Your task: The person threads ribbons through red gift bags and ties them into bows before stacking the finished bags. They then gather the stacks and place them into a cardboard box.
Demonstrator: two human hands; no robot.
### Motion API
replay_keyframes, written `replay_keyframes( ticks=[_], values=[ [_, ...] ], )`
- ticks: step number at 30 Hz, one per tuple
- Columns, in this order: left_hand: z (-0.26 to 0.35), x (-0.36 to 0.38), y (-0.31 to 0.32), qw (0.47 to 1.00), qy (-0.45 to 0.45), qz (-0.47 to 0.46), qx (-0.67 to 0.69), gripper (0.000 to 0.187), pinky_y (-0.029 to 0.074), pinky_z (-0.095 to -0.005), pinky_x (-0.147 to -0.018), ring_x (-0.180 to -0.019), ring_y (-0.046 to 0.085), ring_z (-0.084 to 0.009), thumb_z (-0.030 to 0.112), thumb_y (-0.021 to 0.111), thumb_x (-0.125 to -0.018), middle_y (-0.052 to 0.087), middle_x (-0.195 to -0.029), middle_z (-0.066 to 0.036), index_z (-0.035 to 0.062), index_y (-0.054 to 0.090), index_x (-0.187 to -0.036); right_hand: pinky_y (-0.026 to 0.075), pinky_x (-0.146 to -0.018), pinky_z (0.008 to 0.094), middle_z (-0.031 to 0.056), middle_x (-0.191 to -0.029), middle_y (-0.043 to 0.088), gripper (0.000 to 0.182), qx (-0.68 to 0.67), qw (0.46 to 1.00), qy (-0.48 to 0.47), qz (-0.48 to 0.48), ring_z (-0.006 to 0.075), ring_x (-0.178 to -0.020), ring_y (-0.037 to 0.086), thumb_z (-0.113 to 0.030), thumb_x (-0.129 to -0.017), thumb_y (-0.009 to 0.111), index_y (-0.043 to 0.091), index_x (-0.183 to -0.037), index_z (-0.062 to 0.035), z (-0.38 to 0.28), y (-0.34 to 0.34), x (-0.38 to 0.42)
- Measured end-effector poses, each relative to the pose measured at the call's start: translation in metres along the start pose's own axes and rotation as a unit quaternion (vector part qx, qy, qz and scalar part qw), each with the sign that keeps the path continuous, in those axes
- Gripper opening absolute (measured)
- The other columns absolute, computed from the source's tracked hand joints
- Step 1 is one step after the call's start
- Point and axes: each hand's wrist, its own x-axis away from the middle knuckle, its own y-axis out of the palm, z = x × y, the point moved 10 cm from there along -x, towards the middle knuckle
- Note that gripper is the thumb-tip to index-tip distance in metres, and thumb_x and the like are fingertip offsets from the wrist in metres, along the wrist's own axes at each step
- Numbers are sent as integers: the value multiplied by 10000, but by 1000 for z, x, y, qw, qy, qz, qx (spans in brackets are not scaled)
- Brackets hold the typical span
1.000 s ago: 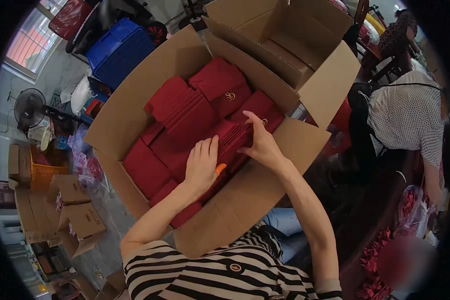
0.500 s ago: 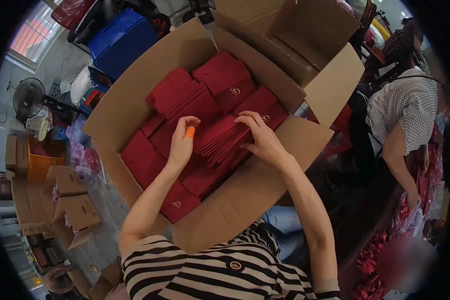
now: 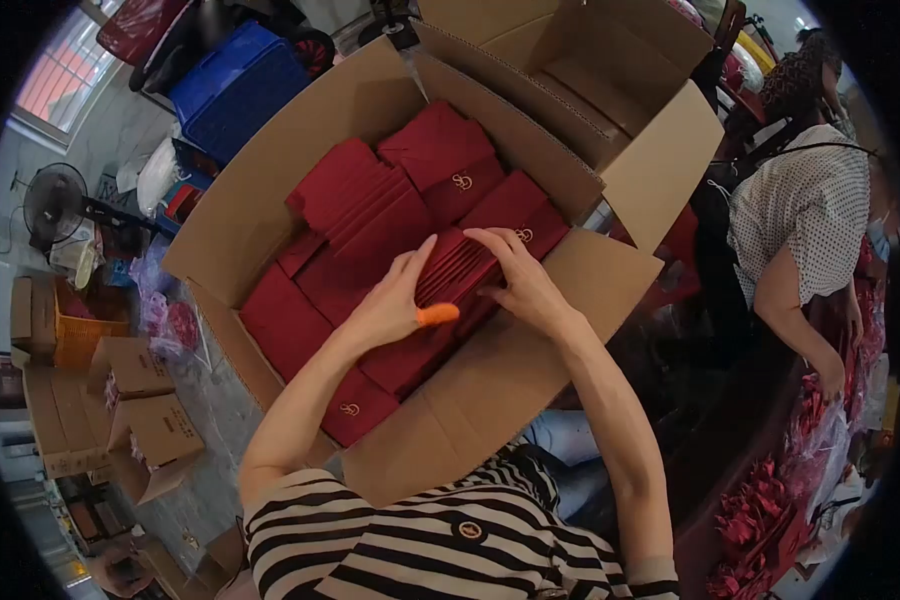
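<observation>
A fanned stack of dark red pouches [image 3: 450,275] is held between my two hands inside a large open cardboard box [image 3: 290,150]. My left hand [image 3: 395,305] presses against the stack's left side, with an orange finger cot [image 3: 437,315] on its thumb. On the right side, my right hand [image 3: 525,285] grips the stack, fingers over the top and thumb below. More red pouches [image 3: 355,195] lie around it in piles, some bearing a gold logo [image 3: 461,182]. Part of the stack's lower end is hidden by my hands.
Behind the box stands another open carton [image 3: 610,90]. A blue crate [image 3: 240,85] is at upper left, with a fan [image 3: 55,203] farther left. Small cartons [image 3: 155,430] sit on the floor. At right, another person [image 3: 800,230] reaches toward red items in clear plastic [image 3: 820,450].
My left hand has moved right and down onto the stack, its thumb now pointing right. The stack's fanned edges are drawn closer together. My right hand has barely moved.
</observation>
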Motion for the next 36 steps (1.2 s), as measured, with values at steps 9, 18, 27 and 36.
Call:
replay_keyframes(
  ticks=[9,18,27,36],
  values=[
    [-13,-2,-24,998,-14,43,33,666,360,-390,-1093,-1315,429,-316,374,665,-914,454,-1401,-176,-3,432,-1412,484,-1014,411,153,-1412,402,824,22,1000,1,13,368,-1229,506,44,-758,720,375,-1456,-226,-2,-3,3],
    [-9,1,-85,932,94,218,-275,375,358,-412,-1025,-1220,433,-300,259,654,-925,512,-1268,-124,44,619,-1231,502,-970,413,156,-1378,438,780,24,999,26,-3,369,-1210,516,20,-764,735,409,-1426,-231,4,0,4],
    [-37,-11,-94,918,96,285,-257,456,352,-424,-1070,-1294,418,-325,132,603,-949,466,-1376,-139,57,486,-1382,448,-1002,401,132,-1255,488,557,13,999,-28,40,345,-1186,504,43,-715,743,499,-1198,-90,5,-5,13],
    [-10,-1,-100,904,129,322,-250,492,390,-432,-1055,-1253,471,-329,65,657,-894,509,-1340,-138,76,513,-1365,438,-1008,395,129,-1283,473,584,-3,999,-33,31,333,-1218,487,49,-724,736,499,-1236,-102,4,-5,10]
  ],
)
